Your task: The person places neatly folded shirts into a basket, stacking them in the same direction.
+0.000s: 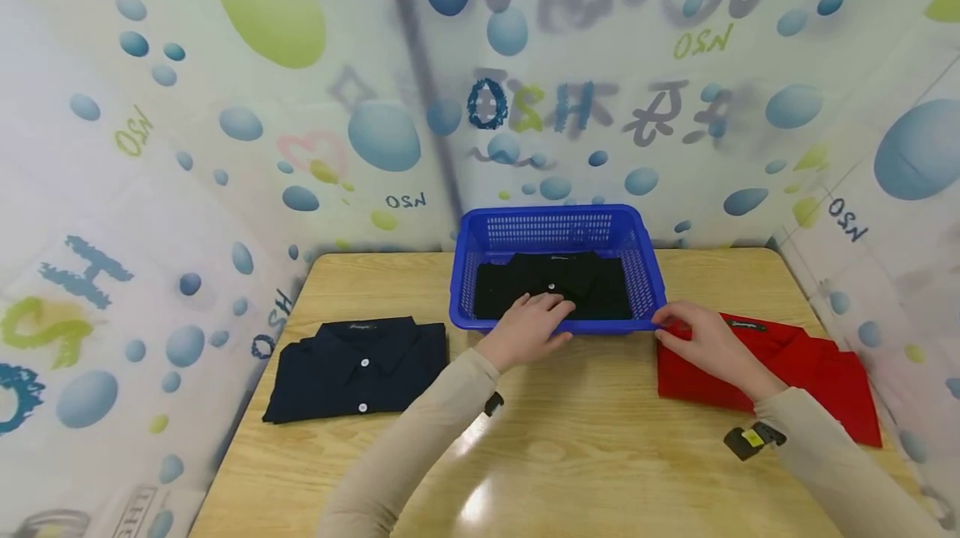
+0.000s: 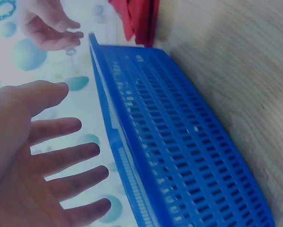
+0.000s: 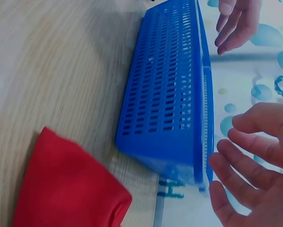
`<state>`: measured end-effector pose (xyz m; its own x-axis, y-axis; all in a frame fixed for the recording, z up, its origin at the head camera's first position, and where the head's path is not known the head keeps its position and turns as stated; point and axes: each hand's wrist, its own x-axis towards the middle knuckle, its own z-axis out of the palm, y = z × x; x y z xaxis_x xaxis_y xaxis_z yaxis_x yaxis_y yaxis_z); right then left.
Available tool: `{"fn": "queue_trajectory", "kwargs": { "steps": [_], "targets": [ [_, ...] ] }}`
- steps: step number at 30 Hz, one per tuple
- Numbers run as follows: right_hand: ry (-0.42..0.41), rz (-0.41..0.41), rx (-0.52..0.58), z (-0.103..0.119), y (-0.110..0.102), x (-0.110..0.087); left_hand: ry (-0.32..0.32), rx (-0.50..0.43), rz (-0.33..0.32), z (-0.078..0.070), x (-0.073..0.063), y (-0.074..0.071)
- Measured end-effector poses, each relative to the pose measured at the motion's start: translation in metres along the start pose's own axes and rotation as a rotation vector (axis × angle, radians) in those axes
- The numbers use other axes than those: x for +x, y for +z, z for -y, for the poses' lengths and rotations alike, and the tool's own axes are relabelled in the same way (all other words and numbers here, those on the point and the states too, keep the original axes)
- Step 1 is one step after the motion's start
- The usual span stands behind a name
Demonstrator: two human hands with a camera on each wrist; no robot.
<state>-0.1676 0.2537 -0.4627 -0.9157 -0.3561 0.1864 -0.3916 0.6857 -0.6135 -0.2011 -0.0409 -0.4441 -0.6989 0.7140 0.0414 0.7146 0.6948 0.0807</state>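
Observation:
A blue plastic basket (image 1: pixel 558 326) stands at the back of the table, with a folded black shirt (image 1: pixel 592 292) inside. My left hand (image 1: pixel 528 326) hovers over the front rim of the basket; its fingers (image 2: pixel 68 156) are spread and hold nothing. By the basket's front right corner is my right hand (image 1: pixel 705 342), its fingers (image 3: pixel 240 175) loosely bent and empty, close to the rim. In the head view this hand overlaps a folded red shirt (image 1: pixel 817 371), which lies to the right of the basket.
A folded navy shirt (image 1: pixel 356 371) with white buttons lies on the wooden table (image 1: pixel 570 455), left of the basket. Behind the basket rises a patterned wall covering (image 1: pixel 360 213), and more of it borders the table's left and right sides.

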Motion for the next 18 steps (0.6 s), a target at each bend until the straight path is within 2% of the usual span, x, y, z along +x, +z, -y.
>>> {"fn": "queue_trajectory", "kwargs": {
  "steps": [6, 13, 18],
  "targets": [
    [0.024, -0.018, -0.058, -0.010, -0.010, -0.018, 0.054, 0.042, -0.031, -0.016, 0.001, -0.001],
    [0.132, 0.083, -0.149, -0.035, -0.023, -0.039, 0.133, 0.098, -0.026, -0.035, 0.001, -0.001],
    [0.176, 0.100, -0.164, -0.055, -0.028, -0.057, 0.156, 0.090, 0.013, -0.050, 0.007, 0.005]
  ]
}}
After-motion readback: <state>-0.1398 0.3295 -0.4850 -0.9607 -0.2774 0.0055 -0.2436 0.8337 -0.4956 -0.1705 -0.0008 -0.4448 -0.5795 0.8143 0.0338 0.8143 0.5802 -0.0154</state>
